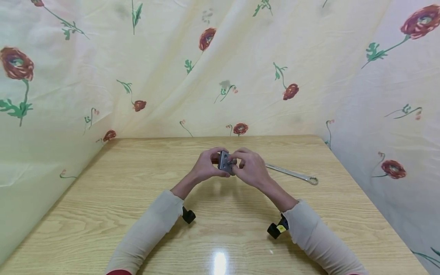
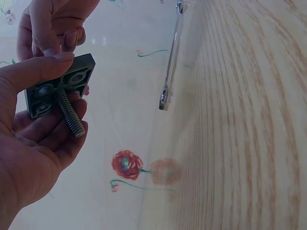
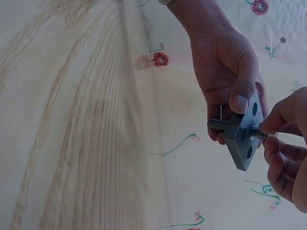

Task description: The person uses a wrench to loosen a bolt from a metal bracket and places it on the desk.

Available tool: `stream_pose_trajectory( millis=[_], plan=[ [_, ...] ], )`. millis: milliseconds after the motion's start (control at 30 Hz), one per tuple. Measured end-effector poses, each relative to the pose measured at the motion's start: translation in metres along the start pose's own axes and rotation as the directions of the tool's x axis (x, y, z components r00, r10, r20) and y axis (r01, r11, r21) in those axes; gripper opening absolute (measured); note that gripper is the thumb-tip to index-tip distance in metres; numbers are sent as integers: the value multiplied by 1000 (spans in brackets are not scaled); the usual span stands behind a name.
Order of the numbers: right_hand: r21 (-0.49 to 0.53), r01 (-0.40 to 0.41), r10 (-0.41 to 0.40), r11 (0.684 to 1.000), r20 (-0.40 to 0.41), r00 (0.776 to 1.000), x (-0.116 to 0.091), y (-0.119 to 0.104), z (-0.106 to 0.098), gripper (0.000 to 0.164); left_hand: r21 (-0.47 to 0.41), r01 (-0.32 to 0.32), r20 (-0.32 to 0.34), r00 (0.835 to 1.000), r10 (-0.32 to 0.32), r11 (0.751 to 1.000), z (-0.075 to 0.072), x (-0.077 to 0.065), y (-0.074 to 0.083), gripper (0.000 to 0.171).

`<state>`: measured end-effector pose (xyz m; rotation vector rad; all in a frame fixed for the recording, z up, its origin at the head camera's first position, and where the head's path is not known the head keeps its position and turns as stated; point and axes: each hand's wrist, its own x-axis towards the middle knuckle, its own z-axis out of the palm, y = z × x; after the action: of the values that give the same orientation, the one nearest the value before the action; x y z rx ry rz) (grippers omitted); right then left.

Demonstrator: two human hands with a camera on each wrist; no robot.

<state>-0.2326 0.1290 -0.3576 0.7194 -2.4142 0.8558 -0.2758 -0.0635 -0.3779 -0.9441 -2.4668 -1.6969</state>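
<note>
My left hand (image 1: 206, 166) grips a square grey plate (image 1: 224, 162) by its edges, above the table. Several holes show in the plate (image 3: 240, 136), and a threaded bolt (image 2: 70, 114) passes through its middle, sticking out on both sides. In the right wrist view the thumb of the left hand (image 3: 225, 67) lies on the plate's edge. My right hand (image 1: 251, 168) pinches one end of the bolt (image 3: 259, 133) between thumb and fingers. In the left wrist view the right hand (image 2: 55, 24) is partly behind the plate.
A long silver wrench (image 1: 292, 173) lies on the wooden table (image 1: 130, 206), to the right of my hands. Flowered cloth (image 1: 165, 95) hangs behind the table and along its sides. Black wrist devices (image 1: 188, 215) sit under both sleeves.
</note>
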Motion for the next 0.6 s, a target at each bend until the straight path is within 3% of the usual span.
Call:
stream_pose_trajectory(
  millis=[167,300,433,600],
  plan=[
    [-8,5,-5,1000,6,1000,1,2,0,22,4,9,-5,1000,-9,1000,0,1,-1,66],
    [-31,-66,66,997,24,997,2,1,-1,32,10,14,-7,1000,-14,1000,0,1,-1,66],
    [-66,-155,158,986,44,987,3,1,-2,29,17,13,-5,1000,-13,1000,0,1,-1,67],
    [-98,-167,171,981,42,984,3,2,-2,26,17,5,-6,1000,-5,1000,1,1,-1,69]
  ],
)
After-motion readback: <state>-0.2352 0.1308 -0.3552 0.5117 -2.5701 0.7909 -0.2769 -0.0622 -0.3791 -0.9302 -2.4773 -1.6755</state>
